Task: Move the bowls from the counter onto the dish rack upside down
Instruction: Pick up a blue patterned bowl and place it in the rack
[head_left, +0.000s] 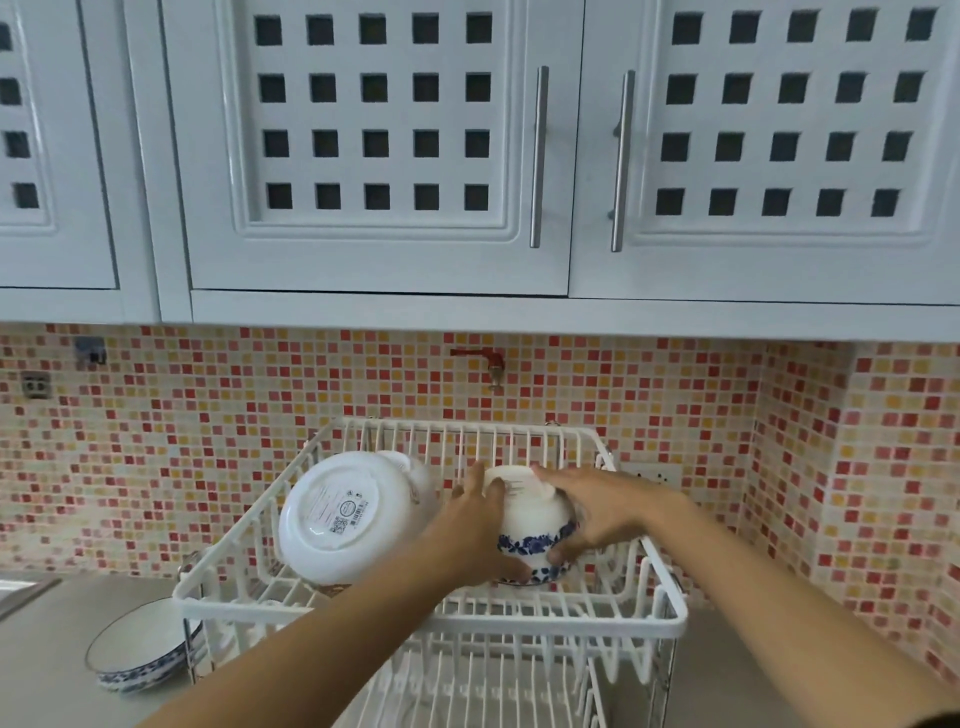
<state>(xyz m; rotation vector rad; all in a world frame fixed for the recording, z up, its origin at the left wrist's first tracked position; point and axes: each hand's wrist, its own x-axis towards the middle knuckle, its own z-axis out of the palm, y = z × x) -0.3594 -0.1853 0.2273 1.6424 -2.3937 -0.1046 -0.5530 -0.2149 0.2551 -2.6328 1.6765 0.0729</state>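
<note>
A white two-tier wire dish rack (670, 618) stands on the counter against the tiled wall. Both my hands hold a white bowl with a blue floral band (530, 525) upside down over the rack's upper tier. My left hand (467, 525) grips its left side and my right hand (592, 514) its right side. To its left a larger white bowl (343, 514) leans bottom-out in the upper tier, with a label and QR code on its base. Another blue-patterned bowl (140, 644) sits upright on the counter, left of the rack.
A grey counter (47, 665) runs left of the rack, with a sink edge (21, 587) at far left. White lattice cabinets (374, 156) hang overhead. A red tap (483, 358) juts from the mosaic wall behind the rack.
</note>
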